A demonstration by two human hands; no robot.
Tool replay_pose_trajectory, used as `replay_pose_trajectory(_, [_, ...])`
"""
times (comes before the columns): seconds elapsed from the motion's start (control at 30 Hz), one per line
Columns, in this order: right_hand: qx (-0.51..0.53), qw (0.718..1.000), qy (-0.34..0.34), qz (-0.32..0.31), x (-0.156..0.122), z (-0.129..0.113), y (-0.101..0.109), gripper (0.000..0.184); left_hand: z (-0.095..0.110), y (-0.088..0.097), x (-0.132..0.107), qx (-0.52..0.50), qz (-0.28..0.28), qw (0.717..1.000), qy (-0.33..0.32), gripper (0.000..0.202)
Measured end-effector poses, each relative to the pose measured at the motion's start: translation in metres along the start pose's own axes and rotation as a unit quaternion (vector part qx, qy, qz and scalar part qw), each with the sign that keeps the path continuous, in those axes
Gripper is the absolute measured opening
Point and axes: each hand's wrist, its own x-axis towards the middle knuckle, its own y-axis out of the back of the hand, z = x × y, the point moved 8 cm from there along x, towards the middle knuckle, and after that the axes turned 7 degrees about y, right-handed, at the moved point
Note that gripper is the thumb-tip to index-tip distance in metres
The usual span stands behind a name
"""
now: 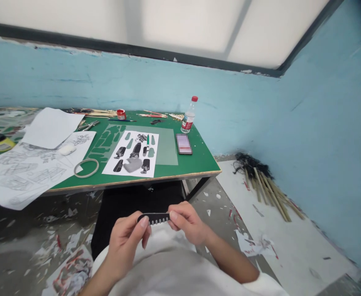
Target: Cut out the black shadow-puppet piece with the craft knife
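Note:
Close to my body, I hold a small black paper cutout [156, 217] with a row of pale marks along its lower edge. My left hand [127, 234] pinches its left end between thumb and fingers. At the other end, my right hand [188, 222] has its thumb and fingertips closed on it. Beyond my hands, on the green table, lies a white sheet printed with black shapes [152, 166], several of them cut out so green shows through. A craft knife with a green handle [148, 143] rests on that sheet.
On the table [201, 162] are a water bottle [188, 119], a phone [184, 144], a tape ring [86, 176], sketch sheets [17, 172], pliers [89, 125] and a red paint jar [121, 114]. Paper scraps litter the floor; bamboo sticks [269, 193] lie by the right wall.

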Motion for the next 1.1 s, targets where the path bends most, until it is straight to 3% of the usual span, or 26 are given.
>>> replay_pose_trajectory(0.2, [-0.024, 1.0, 0.01, 0.011, -0.002, -0.003, 0.005, 0.054, -0.004, 0.006, -0.004, -0.009, 0.018, 1.0, 0.017, 0.053])
replay_pose_trajectory(0.37, [-0.042, 0.998, 0.033, 0.017, -0.004, -0.005, 0.005, 0.053, -0.005, 0.005, -0.01, -0.063, 0.078, 0.992, 0.071, 0.055])
replay_pose_trajectory(0.57, [-0.058, 0.997, 0.039, 0.021, -0.003, -0.007, 0.005, 0.054, -0.005, 0.002, -0.012, -0.12, 0.083, 0.985, 0.094, 0.058])
replay_pose_trajectory(0.83, [-0.072, 0.996, 0.043, 0.043, -0.002, -0.014, 0.009, 0.055, -0.012, 0.005, -0.012, -0.157, 0.055, 0.983, 0.08, 0.059])
replay_pose_trajectory(0.97, [-0.067, 0.996, 0.036, 0.042, -0.002, -0.012, 0.007, 0.055, -0.01, 0.006, -0.008, -0.108, 0.019, 0.994, 0.028, 0.061])
replay_pose_trajectory(1.1, [-0.079, 0.996, 0.025, 0.026, -0.003, -0.007, 0.004, 0.056, -0.003, 0.007, -0.007, -0.022, 0.029, 0.999, -0.016, 0.054])
